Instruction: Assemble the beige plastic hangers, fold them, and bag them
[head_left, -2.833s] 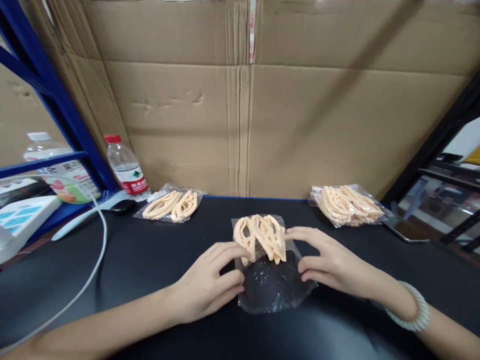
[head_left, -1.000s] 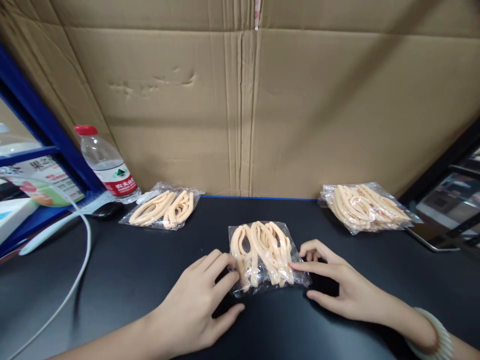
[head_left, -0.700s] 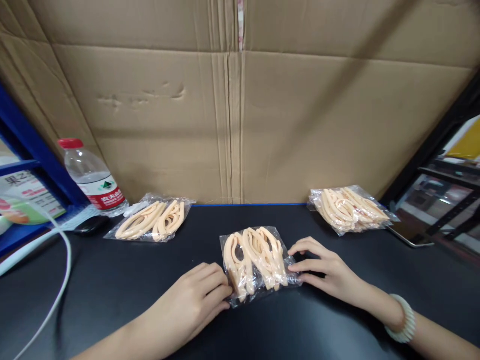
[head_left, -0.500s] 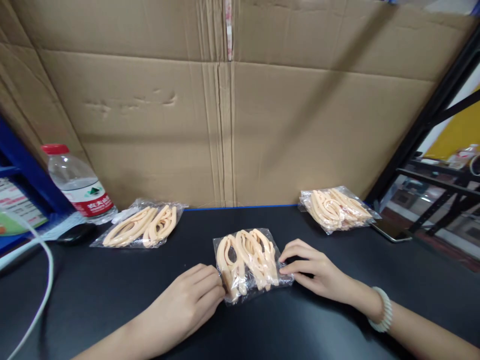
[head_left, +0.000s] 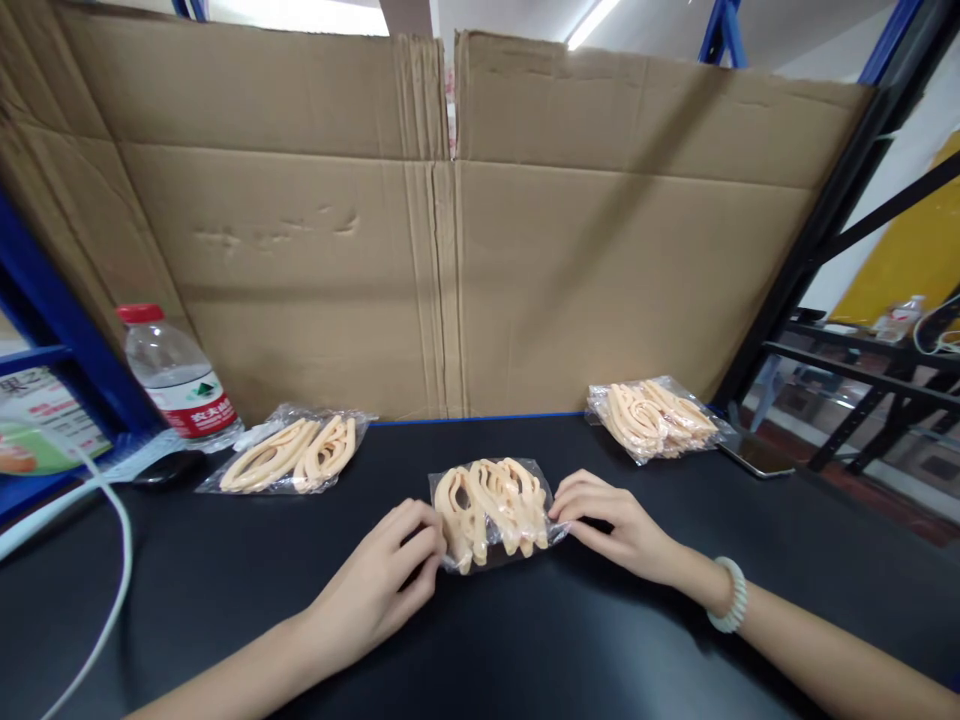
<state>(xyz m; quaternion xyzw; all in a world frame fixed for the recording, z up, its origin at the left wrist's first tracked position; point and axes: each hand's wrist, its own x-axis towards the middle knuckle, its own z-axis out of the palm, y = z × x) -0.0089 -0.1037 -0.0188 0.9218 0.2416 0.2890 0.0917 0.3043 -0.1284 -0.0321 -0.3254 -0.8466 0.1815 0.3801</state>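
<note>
In front of me on the black table lies a clear plastic bag (head_left: 491, 512) of cream-coloured, loop-shaped pieces. My left hand (head_left: 394, 565) has its bent fingers and thumb closed at the bag's left edge; the fingertips are partly hidden. At the opposite edge, my right hand (head_left: 611, 525) pinches the loose plastic between thumb and fingers. A pale beaded bracelet (head_left: 729, 595) circles the right wrist. Farther back, a similar bag (head_left: 289, 455) lies to the left, and another bag (head_left: 656, 420), which looks fuller, lies to the right.
A cardboard wall (head_left: 300, 280) closes off the table's back. At the left are a water bottle (head_left: 180, 385) with a red cap, a dark computer mouse (head_left: 171, 468) and a white cable (head_left: 124, 560). A phone (head_left: 757, 455) lies at the back right beside a black metal frame (head_left: 810, 240).
The camera view has tilted up, showing the cardboard's top edge and ceiling lights. Both hands stay at the middle bag's edges, and my left thumb now shows more clearly below the fingers.
</note>
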